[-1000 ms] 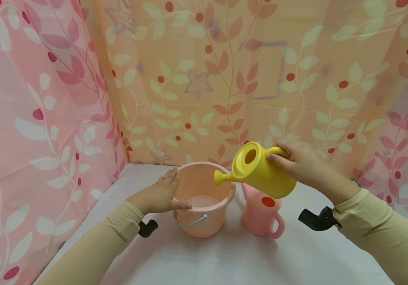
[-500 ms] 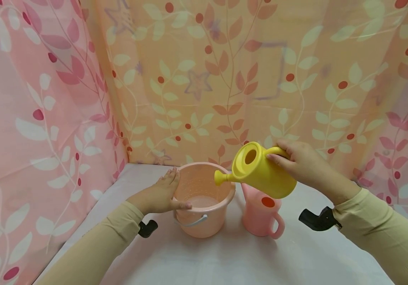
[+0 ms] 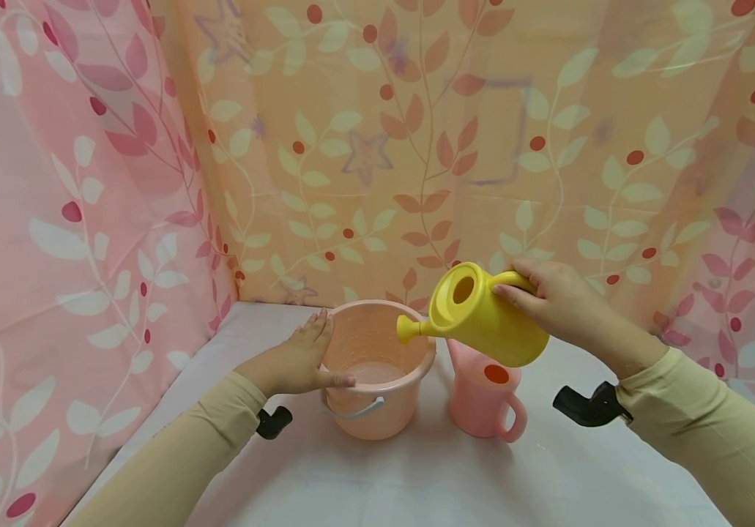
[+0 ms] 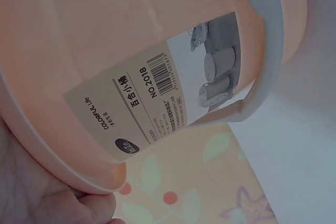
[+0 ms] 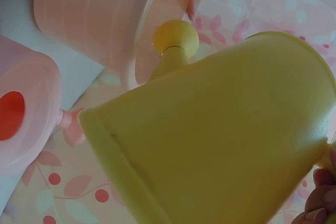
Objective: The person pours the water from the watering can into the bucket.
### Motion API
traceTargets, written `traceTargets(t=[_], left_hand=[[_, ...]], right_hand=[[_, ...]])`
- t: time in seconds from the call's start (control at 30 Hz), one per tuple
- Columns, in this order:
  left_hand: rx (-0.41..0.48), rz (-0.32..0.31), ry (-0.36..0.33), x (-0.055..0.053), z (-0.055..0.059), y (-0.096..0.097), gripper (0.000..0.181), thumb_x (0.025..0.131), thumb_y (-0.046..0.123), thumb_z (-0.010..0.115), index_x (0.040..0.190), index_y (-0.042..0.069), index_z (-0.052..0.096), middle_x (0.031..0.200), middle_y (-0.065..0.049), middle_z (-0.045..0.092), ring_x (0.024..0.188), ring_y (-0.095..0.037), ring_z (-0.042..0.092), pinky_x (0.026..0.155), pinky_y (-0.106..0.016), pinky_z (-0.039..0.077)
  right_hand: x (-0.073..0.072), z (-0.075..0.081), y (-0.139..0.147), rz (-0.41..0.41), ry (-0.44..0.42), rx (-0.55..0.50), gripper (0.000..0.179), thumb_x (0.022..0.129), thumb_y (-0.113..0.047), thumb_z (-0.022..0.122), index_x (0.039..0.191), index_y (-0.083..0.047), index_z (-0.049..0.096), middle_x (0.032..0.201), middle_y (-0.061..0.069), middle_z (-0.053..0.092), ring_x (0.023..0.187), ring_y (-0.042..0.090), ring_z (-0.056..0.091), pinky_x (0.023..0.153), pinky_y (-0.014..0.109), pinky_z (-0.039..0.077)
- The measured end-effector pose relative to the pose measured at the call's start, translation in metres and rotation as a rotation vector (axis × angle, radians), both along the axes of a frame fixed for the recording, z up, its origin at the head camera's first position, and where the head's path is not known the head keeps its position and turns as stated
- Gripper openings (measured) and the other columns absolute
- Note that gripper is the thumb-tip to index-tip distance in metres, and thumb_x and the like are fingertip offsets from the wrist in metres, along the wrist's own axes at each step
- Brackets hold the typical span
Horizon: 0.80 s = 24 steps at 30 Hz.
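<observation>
My right hand (image 3: 558, 300) grips the handle of a yellow watering can (image 3: 499, 326), holding it off the table and tilted to the left. Its spout's round sprinkler head (image 3: 408, 329) reaches over the right rim of a peach plastic bucket (image 3: 377, 413). No water shows at the spout. Spread along the bucket's left rim, my left hand (image 3: 294, 359) rests with its fingers fairly straight and its thumb on the near edge. Below the yellow can stands a pink watering can (image 3: 476, 402), its handle toward me. A printed label (image 4: 152, 87) shows on the bucket's side in the left wrist view.
A white cloth (image 3: 417, 487) covers the table under the bucket and the pink can. Patterned leaf curtains (image 3: 364, 146) close off the back and both sides. The bucket's grey-blue handle (image 3: 357, 412) hangs down at its front.
</observation>
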<state>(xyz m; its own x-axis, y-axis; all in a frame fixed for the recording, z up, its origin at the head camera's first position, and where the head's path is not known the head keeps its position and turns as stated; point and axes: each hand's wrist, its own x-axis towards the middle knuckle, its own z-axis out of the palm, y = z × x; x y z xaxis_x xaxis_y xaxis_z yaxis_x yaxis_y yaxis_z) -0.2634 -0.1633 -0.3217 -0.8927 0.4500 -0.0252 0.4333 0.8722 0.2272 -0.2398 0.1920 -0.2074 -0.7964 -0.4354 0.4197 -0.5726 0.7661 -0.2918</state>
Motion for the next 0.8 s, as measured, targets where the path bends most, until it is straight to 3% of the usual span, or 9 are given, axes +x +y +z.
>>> traceTargets(t=[0.8], left_hand=[[-0.009, -0.006, 0.004, -0.0019, -0.001, -0.0011, 0.117, 0.072, 0.077, 0.046, 0.143, -0.007, 0.004, 0.15, -0.023, -0.003, 0.138, -0.032, -0.003, 0.11, -0.049, 0.008]], right_hand=[[0.0014, 0.0031, -0.0006, 0.012, 0.001, 0.005, 0.021, 0.089, -0.032, 0.06, 0.083, -0.012, 0.057, 0.065, 0.0, 0.046, 0.063, 0.017, 0.046, 0.055, 0.027, 0.041]])
